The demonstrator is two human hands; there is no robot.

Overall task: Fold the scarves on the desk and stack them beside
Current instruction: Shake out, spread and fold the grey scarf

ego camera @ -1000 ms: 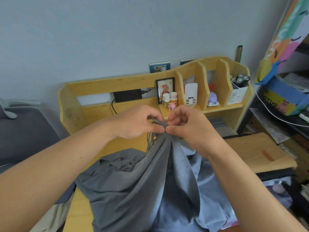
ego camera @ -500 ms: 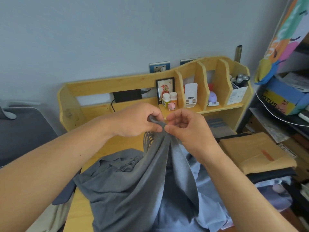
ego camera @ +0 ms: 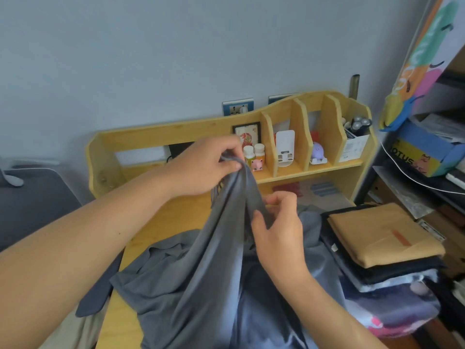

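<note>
A grey scarf [ego camera: 201, 280] with a fringe lies bunched on the yellow wooden desk [ego camera: 161, 222], its upper end lifted. My left hand [ego camera: 203, 167] pinches that lifted end above the desk. My right hand [ego camera: 276, 227] sits lower and grips the scarf's edge a little below the left hand. A pale blue cloth [ego camera: 271, 321] shows beneath the grey one. At the right of the desk stands a stack of folded scarves [ego camera: 382, 258], tan on top, dark ones under it.
The desk's shelf unit [ego camera: 302, 137] holds small bottles, a picture frame, a white stand and a shaver box. A dark chair [ego camera: 32, 197] stands at the left. Boxes and a metal rack [ego camera: 427, 157] crowd the right side.
My hands have parted: the right hand slid down the scarf's edge while the left stayed up holding the end. The view shifted slightly.
</note>
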